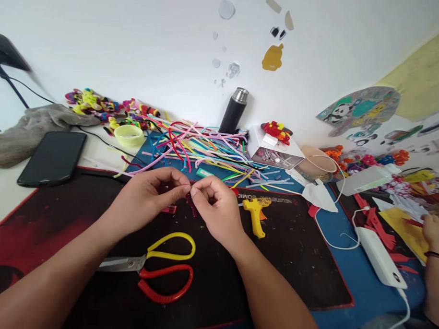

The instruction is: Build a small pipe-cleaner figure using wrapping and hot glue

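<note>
- We are at a cluttered craft desk against a white wall (137,32), working over a black and red desk mat (273,262) laid on a blue cutting mat (347,303).
- Behind our hands lies a loose heap of multicoloured pipe cleaners (202,147), with a black phone (52,157) well off to the left and a dark steel-capped flask (234,110) standing at the wall.
- Near us on the mat rest scissors with one yellow and one red loop handle (161,268); a small yellow glue gun (255,214) lies just right of our hands.
- Another person's hand (435,232) shows at the right edge, apart from ours.
- Our left hand (146,198) is curled, thumb and forefinger pinched on one end of a short dark red pipe cleaner piece (191,204).
- Our right hand (216,207) is likewise closed in a fingertip pinch on that same piece, the two hands nearly touching above the mat.
- We judge the piece very light, fuzzy and grippy outside, with a bendable core that keeps its shape; it is best held near its ends with fingertips, minding possibly sharp cut tips.
</note>
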A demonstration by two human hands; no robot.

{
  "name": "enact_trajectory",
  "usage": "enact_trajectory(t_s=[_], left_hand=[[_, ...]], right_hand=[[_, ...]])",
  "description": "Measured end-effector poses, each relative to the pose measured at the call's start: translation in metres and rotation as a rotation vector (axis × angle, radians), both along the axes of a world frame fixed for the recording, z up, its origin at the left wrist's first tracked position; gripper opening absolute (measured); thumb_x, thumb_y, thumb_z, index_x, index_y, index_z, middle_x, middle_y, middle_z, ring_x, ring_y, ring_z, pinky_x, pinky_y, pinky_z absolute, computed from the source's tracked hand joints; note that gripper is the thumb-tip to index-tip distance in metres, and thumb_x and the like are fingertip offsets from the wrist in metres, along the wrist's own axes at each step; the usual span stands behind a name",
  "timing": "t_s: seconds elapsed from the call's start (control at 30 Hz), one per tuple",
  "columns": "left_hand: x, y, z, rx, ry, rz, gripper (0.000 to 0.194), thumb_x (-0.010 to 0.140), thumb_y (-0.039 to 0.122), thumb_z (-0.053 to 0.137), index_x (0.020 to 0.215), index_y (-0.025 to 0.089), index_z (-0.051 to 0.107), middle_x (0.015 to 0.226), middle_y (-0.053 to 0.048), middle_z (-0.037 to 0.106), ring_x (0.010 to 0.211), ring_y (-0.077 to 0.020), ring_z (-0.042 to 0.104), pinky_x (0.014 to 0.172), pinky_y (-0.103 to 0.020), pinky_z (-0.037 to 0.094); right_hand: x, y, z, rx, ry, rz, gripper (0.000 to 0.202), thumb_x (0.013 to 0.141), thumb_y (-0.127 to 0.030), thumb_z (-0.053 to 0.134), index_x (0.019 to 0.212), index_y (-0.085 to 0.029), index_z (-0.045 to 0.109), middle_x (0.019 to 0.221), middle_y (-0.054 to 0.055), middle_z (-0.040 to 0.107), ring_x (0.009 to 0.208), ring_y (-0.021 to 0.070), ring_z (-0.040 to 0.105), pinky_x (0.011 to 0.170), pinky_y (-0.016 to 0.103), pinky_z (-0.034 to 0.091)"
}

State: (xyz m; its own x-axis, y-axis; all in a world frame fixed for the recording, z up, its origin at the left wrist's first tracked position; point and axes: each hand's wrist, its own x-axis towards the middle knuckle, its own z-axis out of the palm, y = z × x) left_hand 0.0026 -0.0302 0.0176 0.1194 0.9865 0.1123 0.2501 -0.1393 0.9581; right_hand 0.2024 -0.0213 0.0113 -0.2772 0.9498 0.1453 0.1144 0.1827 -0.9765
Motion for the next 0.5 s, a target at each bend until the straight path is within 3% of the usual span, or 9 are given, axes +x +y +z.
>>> enact_trajectory(t_s=[0.37,0.5], left_hand=[[0.0001,0.0009,0.0068,-0.057,-0.095,-0.003,0.037,0.090,0.057,0.088,0.091,0.021,0.082,0.077,0.000,0.072,0.063,-0.0137,0.055,0.057,-0.024,0.045],[-0.0018,0.0018,0.0081,-0.072,-0.088,-0.019,0.038,0.087,0.058,0.090,0.090,0.021,0.084,0.077,-0.001,0.073,0.066,-0.0146,0.057,0.059,-0.024,0.046]], right_hand=[[0.0002,-0.0002,-0.0012,0.023,-0.029,0.019,0.016,0.097,-0.040,0.071,0.090,-0.026,0.066,0.063,-0.008,0.049,0.057,0.0142,0.046,0.058,0.030,0.037],[0.0021,0.0014,-0.0005,0.008,-0.018,-0.002,0.018,0.097,-0.042,0.073,0.091,-0.026,0.066,0.065,-0.007,0.049,0.058,0.0147,0.045,0.058,0.030,0.037]])
